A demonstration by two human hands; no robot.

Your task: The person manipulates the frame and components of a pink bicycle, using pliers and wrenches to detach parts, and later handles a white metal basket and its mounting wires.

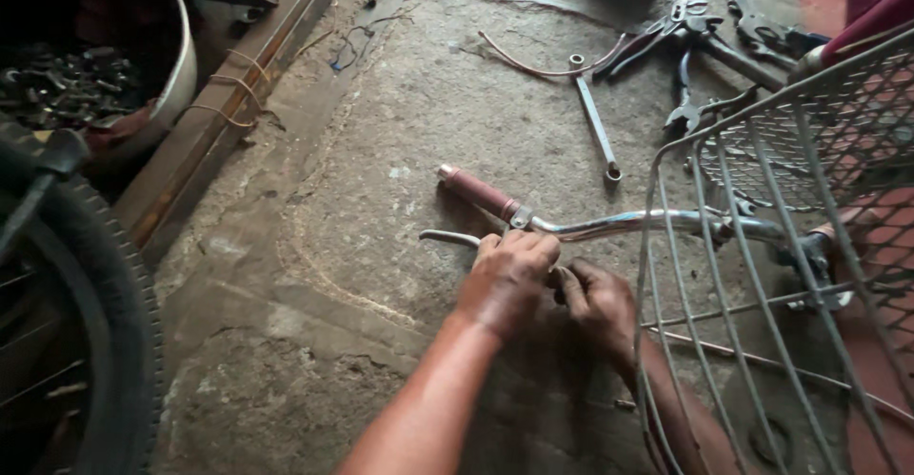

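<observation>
A: While the bike lies on the floor (400, 132), left hand (506, 280) is curled over the brake lever (449, 238) mount on the handlebar (619, 225), just inboard of the grip (478, 192).
B: Right hand (598, 304)?
A: Fingers bent, touching the left; can't tell what it pinches. Basket (781, 247) blocks its wrist.
B: Tips?
A: Probably steady the bar with the left, work small at the clamp. Spanner (596, 125) and pliers (666, 32) lie well apart beyond.

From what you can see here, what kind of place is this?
Probably a bicycle repair shop. Both hands work at a handlebar on a bare concrete floor, with a spanner, pliers and a tyre nearby.
</observation>
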